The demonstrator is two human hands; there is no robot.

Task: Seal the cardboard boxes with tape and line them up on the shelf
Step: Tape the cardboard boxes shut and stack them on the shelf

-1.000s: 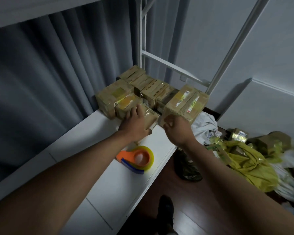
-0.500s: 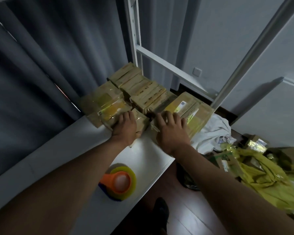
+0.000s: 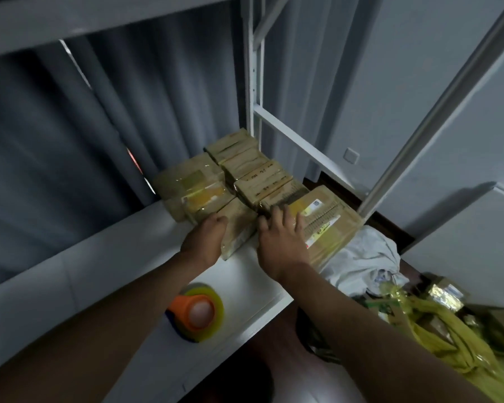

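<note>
Boxes clustered at far end of shelf. Tape dispenser on shelf, nearer the person. Cloth right of shelf, beside rightmost box.

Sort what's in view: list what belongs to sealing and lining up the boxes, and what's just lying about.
Belongs to the job:
- taped cardboard boxes
- white shelf
- tape dispenser
- left hand and right hand, both resting on boxes

Lying about:
- white cloth
- yellow plastic wrapping
- grey curtain
</note>
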